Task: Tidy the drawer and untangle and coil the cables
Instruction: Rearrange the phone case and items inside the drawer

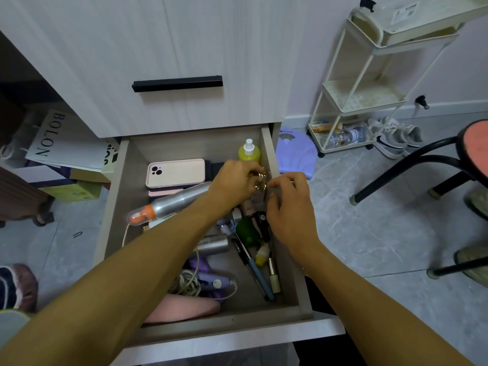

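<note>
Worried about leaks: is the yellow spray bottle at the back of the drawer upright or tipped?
Upright: the yellow spray bottle stands with its white nozzle pointing up in the drawer.

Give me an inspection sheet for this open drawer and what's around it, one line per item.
Surface: drawer pulled open, bottom mostly covered.
Job's things: pale cable bundle lies loosely tangled near the front, uncoiled.
Clutter: pink phone case, silver spray can lying down, yellow spray bottle upright at the back, pens along the right side, pink pouch at the front.
Grippers: left hand and right hand both pinch a small gold trinket between them.
Cables: one thin lead runs along the left wall.
Surroundings: white trolley, stool, shoes on the tiled floor.
</note>
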